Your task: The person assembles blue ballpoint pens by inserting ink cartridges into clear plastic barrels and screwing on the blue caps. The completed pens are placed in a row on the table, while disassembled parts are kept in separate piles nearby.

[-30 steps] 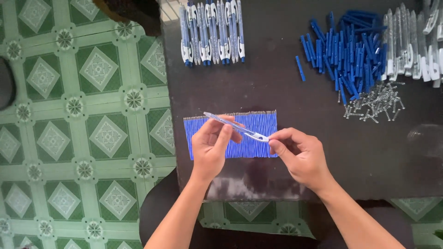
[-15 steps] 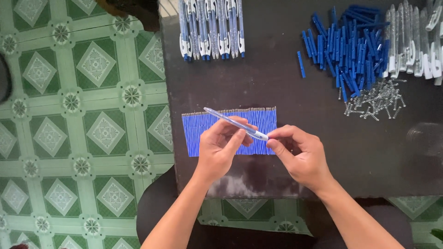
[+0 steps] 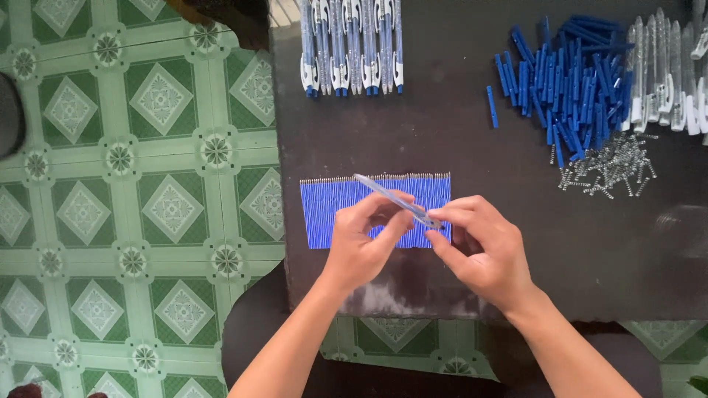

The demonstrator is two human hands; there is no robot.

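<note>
My left hand and my right hand hold a clear pen barrel between them, slanted up to the left over a neat row of blue ink refills lying side by side on the dark table. The left fingers pinch the barrel near its middle. The right fingertips grip its lower right end, where a blue part shows.
A row of assembled white and blue pens lies at the table's far edge. At the far right sit a heap of blue plastic pieces, small metal springs and clear pen barrels. Green patterned floor tiles lie to the left.
Both hands stay on the pen barrel over the refills; the right fingers have shifted slightly at its lower end. The view has moved a little.
</note>
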